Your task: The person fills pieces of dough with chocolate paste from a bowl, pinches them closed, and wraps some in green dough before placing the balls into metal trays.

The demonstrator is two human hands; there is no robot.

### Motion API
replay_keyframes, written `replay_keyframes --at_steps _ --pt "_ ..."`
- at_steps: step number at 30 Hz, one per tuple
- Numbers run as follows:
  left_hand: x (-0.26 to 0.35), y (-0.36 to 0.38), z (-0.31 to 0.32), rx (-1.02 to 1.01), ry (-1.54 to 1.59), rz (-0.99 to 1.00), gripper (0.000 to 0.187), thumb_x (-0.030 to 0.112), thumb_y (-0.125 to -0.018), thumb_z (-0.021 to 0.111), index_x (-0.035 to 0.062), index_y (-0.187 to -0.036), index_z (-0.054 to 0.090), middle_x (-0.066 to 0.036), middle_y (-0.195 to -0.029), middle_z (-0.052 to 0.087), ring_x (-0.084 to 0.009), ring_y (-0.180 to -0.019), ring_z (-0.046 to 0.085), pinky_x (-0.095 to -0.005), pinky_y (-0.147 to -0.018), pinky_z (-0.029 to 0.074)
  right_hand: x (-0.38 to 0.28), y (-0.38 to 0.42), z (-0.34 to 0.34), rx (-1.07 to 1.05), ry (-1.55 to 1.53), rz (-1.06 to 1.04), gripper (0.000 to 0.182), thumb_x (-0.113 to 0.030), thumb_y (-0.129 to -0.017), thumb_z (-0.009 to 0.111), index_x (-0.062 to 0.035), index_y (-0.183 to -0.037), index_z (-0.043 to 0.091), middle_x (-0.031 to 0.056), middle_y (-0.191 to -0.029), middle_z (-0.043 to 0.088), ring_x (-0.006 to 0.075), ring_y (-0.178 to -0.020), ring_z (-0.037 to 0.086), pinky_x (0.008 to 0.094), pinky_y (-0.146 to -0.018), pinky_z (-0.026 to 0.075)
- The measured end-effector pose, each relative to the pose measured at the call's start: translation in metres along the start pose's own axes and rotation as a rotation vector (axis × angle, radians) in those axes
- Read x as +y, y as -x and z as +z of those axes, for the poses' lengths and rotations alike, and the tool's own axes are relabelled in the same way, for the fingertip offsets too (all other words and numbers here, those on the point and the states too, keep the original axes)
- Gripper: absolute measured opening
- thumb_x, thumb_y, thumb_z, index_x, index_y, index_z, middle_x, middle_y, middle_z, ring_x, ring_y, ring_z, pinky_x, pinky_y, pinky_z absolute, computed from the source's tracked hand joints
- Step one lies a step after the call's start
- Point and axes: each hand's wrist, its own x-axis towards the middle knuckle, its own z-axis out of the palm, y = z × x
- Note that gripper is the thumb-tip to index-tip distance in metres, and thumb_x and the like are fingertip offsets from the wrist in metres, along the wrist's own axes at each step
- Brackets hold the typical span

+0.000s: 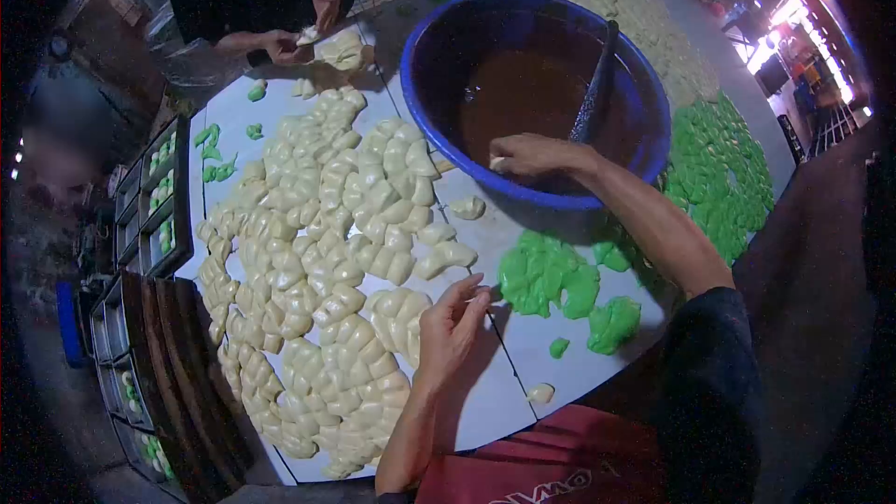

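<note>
My left hand (452,329) is just above the white tabletop, its fingers apart and nothing visible in them. It is beside the pale cream dough pieces (397,317), and green dough (546,273) lies to its right. My right hand (534,157) reaches over the near rim of a large blue tub (551,194), its fingers curled. Whatever those fingers hold, if anything, is hidden. Brown liquid (523,98) lies in the tub. A dark, long-handled tool (597,84) leans against the tub's right inner wall.
Another person's hands (289,45) handle cream dough at the table's far left. More green dough (714,177) covers the right side. Trays with green and white pieces (154,196) stand along the left edge. A small cream piece (540,393) lies near the front edge.
</note>
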Motion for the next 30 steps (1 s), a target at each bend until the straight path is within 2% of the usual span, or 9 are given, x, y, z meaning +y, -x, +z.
replay_keyframes --at_steps 4,9,12,18,21,22,25,28,30 --pt "-0.018 -0.007 0.006 -0.021 0.104 -0.014 0.037 0.015 -0.095 0.061 -0.0027 -0.126 0.056 -0.013 -0.105 0.068 -0.0165 -0.094 0.064 -0.0274 -0.081 0.05 0.002 -0.004 0.0 -0.073 -0.084 0.066 0.033 -0.031 -0.088 0.058 -0.0008 -0.101 0.063 0.0112 -0.086 0.067 0.0242 -0.076 0.064 0.042 -0.067 0.05" --pt "0.031 -0.005 0.015 -0.118 -0.004 0.046 0.037 0.018 -0.095 0.06 -0.0021 -0.126 0.056 -0.011 -0.108 0.067 -0.0156 -0.092 0.063 -0.0271 -0.081 0.049 -0.038 0.044 -0.023 0.146 -0.981 0.115 0.016 -0.023 -0.098 0.053 -0.0072 -0.096 0.055 0.0001 -0.076 0.057 0.0103 -0.06 0.058 0.0244 -0.051 0.049" --pt "0.026 -0.023 0.018 -0.146 -0.022 0.144 0.041 0.026 -0.097 0.058 -0.0022 -0.127 0.055 -0.012 -0.113 0.066 -0.0178 -0.095 0.064 -0.0304 -0.084 0.05 -0.062 0.071 -0.02 0.298 -1.244 -0.049 0.014 -0.021 -0.098 0.054 -0.0077 -0.099 0.055 0.0007 -0.08 0.059 0.0096 -0.065 0.06 0.0243 -0.054 0.051" --pt "0.043 -0.016 0.048 -0.177 0.66 0.095 0.037 0.034 -0.099 0.051 0.0024 -0.117 0.06 -0.008 -0.107 0.066 -0.0178 -0.097 0.063 -0.0347 -0.086 0.051 -0.116 0.119 0.043 0.385 -1.531 -0.162 0.015 -0.019 -0.099 0.053 -0.0067 -0.108 0.053 0.0028 -0.091 0.062 0.012 -0.077 0.065 0.0271 -0.065 0.056" --pt "0.019 -0.002 0.033 -0.12 0.633 0.093 0.029 0.028 -0.099 0.053 0.0044 -0.112 0.064 -0.002 -0.096 0.065 -0.0108 -0.087 0.061 -0.0283 -0.078 0.049 -0.124 0.136 0.085 0.454 -1.506 -0.156 0.017 -0.019 -0.099 0.052 -0.006 -0.109 0.053 0.0027 -0.095 0.063 0.0113 -0.081 0.065 0.0275 -0.069 0.056" --pt "0.028 0.008 0.03 -0.013 0.647 0.047 0.028 0.025 -0.097 0.057 0.0019 -0.111 0.063 0.0 -0.088 0.063 -0.0086 -0.075 0.057 -0.0242 -0.072 0.047 -0.125 0.147 0.094 0.41 -1.516 -0.151 0.025 -0.021 -0.093 0.062 -0.0047 -0.111 0.053 0.0044 -0.104 0.062 0.0134 -0.092 0.064 0.029 -0.08 0.055" --pt "0.007 0.018 -0.001 0.136 0.384 0.058 0.033 0.026 -0.092 0.066 -0.0037 -0.107 0.066 -0.001 -0.083 0.063 -0.0066 -0.072 0.056 -0.0217 -0.066 0.046 -0.141 0.161 0.136 0.589 -1.166 -0.087 0.043 -0.018 -0.085 0.071 -0.001 -0.12 0.052 0.0099 -0.115 0.06 0.0203 -0.104 0.062 0.0328 -0.09 0.051" --pt "0.005 0.037 -0.008 0.19 0.321 0.09 0.033 0.023 -0.093 0.066 -0.0045 -0.112 0.067 -0.001 -0.089 0.065 -0.0058 -0.075 0.057 -0.0217 -0.067 0.048 -0.155 0.159 0.173 0.839 -0.339 -0.142 0.061 -0.014 -0.077 0.076 -0.0006 -0.13 0.048 0.0149 -0.124 0.056 0.0268 -0.113 0.057 0.035 -0.097 0.047" --pt "0.0 0.05 -0.008 0.174 0.272 0.107 0.034 0.02 -0.093 0.066 -0.0044 -0.116 0.065 -0.003 -0.094 0.066 -0.0059 -0.079 0.057 -0.0213 -0.069 0.048 -0.164 0.157 0.195 0.878 -0.308 -0.089 0.052 -0.013 -0.079 0.074 -0.0013 -0.127 0.054 0.0169 -0.123 0.055 0.0279 -0.11 0.058 0.0361 -0.091 0.048"
